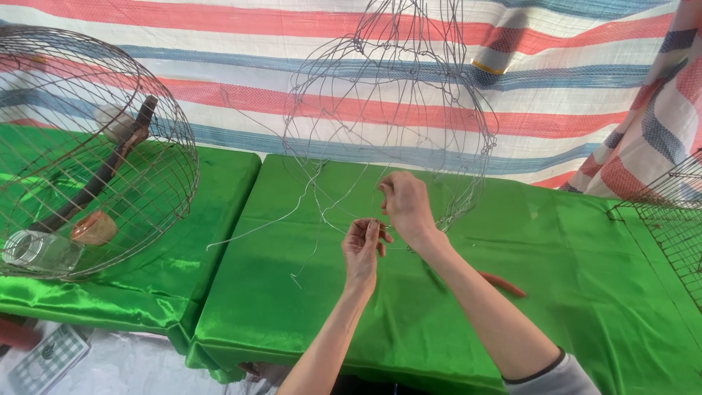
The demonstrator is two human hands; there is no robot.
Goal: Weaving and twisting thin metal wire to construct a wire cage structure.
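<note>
A loose, half-shaped wire frame (395, 110) of thin grey wire rises above a table with a shiny green cloth (292, 307). My left hand (363, 247) pinches a thin wire strand at the frame's lower edge. Just above and to the right of it, my right hand (404, 205) grips neighbouring strands at the frame's lower edge. Several free wire ends (256, 230) trail down to the left over the cloth.
A finished round wire cage (95, 153) stands on the left table, with a wooden perch, a clear jar (40, 252) and a small cup inside. An orange-handled tool (504, 285) lies on the cloth behind my right forearm. Another wire cage (669, 227) stands at the right edge.
</note>
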